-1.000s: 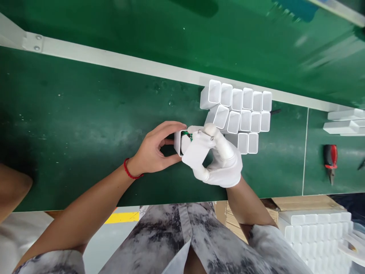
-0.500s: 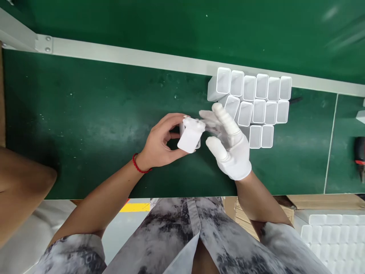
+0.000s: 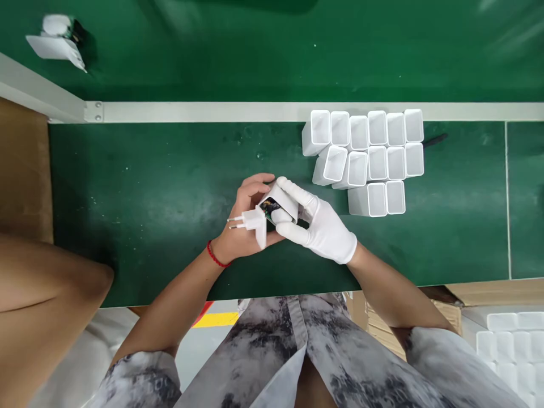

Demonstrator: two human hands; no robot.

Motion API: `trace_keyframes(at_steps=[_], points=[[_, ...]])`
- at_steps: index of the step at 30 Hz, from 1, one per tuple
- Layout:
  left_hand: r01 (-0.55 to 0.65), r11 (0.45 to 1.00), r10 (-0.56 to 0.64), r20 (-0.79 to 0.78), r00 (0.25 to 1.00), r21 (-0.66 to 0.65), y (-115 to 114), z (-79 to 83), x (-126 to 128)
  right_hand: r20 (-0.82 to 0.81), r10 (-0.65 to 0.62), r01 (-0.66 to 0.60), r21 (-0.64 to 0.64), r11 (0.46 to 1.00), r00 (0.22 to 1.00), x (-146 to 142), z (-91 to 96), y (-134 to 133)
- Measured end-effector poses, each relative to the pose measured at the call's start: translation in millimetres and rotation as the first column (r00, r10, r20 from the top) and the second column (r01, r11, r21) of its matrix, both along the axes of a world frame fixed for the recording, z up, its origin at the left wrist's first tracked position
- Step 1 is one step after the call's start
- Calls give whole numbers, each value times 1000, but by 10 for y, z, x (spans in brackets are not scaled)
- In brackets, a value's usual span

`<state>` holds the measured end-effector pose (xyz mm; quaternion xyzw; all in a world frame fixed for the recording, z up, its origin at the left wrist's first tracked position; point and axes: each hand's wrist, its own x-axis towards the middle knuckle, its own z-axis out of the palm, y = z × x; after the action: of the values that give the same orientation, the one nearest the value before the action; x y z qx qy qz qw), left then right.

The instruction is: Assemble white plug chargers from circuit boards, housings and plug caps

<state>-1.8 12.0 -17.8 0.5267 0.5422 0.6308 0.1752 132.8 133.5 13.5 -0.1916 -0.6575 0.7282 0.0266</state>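
Note:
Between my hands is a white charger housing (image 3: 285, 195), tilted, with a dark circuit board and a white block (image 3: 280, 216) visible in its open end. A white plug cover (image 3: 255, 220) with two metal pins hangs off that end, swung out to the left. My bare left hand (image 3: 242, 218), with a red cord at the wrist, grips the housing from the left. My right hand (image 3: 321, 224), in a white glove, closes on the housing from the right with thumb and fingers. Right of it, several empty white housings (image 3: 368, 161) stand in rows, open ends up.
A grey rail (image 3: 204, 112) crosses the green bench (image 3: 148, 198). Beyond it, at the upper left, lies another white cover with a circuit board (image 3: 57, 42). A carton of white housings (image 3: 510, 345) stands at lower right. Another person's arm (image 3: 51, 277) rests at left.
My right hand has moved left and taken hold of the housing. The housing has tilted, so its open end and the swung-out pin cover now show. The view has shifted.

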Motion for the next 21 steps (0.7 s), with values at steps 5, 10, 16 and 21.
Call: trace_keyframes(at_steps=[5,10,16,21], points=[[114,959,-119,-6,993,-260,-89,142,-88,-80,62,-72,-128,989,995,-18,47,90],[68,944,-61,31,998,-323,-68,161,-109,-118,86,-115,-272,955,989,-50,95,130],[157,942,-102,190,976,-297,-39,157,-33,-85,25,-51,-318,947,996,-31,1,103],[8,962,33,144,989,-273,-63,110,-3,-32,20,-30,-361,932,999,-10,-49,86]])
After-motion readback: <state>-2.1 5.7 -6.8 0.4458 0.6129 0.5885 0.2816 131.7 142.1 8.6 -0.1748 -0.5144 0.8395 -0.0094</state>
